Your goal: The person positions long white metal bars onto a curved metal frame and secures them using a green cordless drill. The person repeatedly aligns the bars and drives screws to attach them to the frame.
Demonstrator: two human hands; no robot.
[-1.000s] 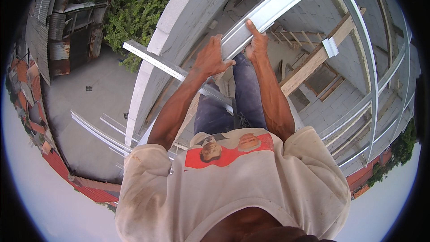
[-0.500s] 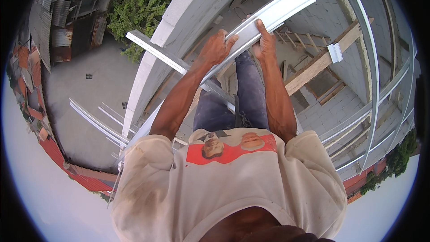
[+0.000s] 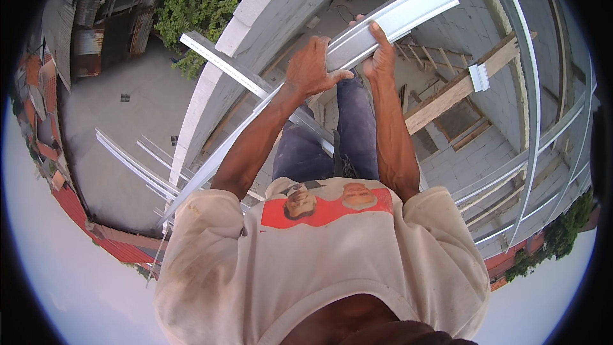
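Note:
A long silvery metal channel (image 3: 414, 9) runs slantwise in front of me, its far end up at the right and its other end passing back under my left arm. My left hand (image 3: 313, 67) grips it from the left side, the thumb stretched across toward the right. Farther along, my right hand (image 3: 380, 54) is closed round its right edge, thumb on top and fingertips showing at the far side. Below the held channel, another metal channel (image 3: 223, 64) lies crosswise over the pale wall top and reaches between my legs.
A pale block wall (image 3: 239, 29) curves along the left, with a concrete yard (image 3: 128, 128) far below it. At the right, a wooden beam (image 3: 447, 92) carries a short metal offcut (image 3: 478, 78). Long metal strips (image 3: 533, 115) stand beyond it. Several channels (image 3: 131, 160) jut out at the left.
The held channel has shifted slightly up and to the right. My left hand has turned on it, its thumb now reaching farther right; my right hand has moved little.

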